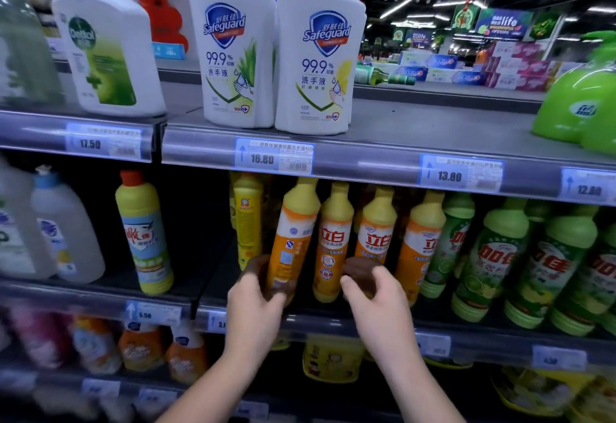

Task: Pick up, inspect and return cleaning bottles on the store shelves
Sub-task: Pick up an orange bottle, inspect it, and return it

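On the middle shelf stands a row of orange dish-soap bottles with yellow tops. The leftmost orange bottle [295,226] leans to the right, its base at the shelf's front edge. My left hand [255,302] grips its lower part, fingers wrapped round the left side. My right hand [370,289] hovers just to the right, fingers loosely curled in front of the bases of the second orange bottle [333,239] and third orange bottle [376,232]. It is blurred and holds nothing that I can see.
Green dish-soap bottles [493,256] fill the shelf to the right; a yellow bottle with a red cap [143,229] and white jugs [66,229] stand to the left. Two Safeguard pump bottles [316,62] and a Dettol bottle [106,52] sit on the shelf above. The middle shelf's edge [333,321] has price tags.
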`<state>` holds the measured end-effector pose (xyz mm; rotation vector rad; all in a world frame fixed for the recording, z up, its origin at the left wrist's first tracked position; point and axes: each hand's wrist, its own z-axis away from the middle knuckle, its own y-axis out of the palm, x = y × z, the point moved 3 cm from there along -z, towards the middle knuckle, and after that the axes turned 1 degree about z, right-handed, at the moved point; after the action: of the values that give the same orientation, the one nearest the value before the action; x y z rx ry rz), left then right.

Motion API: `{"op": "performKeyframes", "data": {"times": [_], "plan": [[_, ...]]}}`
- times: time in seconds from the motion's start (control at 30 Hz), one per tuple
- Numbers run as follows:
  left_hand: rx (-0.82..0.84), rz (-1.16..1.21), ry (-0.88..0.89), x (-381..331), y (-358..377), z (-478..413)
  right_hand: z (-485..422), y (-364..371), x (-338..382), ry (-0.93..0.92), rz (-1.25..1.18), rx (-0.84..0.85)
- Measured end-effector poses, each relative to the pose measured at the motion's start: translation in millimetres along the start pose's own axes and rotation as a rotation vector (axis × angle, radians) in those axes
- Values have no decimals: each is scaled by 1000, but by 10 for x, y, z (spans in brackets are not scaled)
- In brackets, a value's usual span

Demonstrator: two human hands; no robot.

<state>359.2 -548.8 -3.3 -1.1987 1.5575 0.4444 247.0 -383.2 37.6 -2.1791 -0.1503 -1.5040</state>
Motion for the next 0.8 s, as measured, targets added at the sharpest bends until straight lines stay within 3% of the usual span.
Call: {"op": "performKeyframes", "data": {"times": [0.07, 0.2, 0.43, 0.6, 0.8], "plan": [[64, 10, 69, -48, -170, 107, 9, 61, 119, -76, -65, 24], [257, 100, 143, -98, -394, 300, 81, 286, 352, -74, -264, 246], [424, 167, 132, 98, -665, 363, 337, 568, 557, -56, -302, 301], [413, 237, 105, 231, -921, 340, 556, 814, 737, -61, -294, 343], [400, 277, 115, 350, -1139, 403, 888, 873, 1012, -186, -227, 269]]}}
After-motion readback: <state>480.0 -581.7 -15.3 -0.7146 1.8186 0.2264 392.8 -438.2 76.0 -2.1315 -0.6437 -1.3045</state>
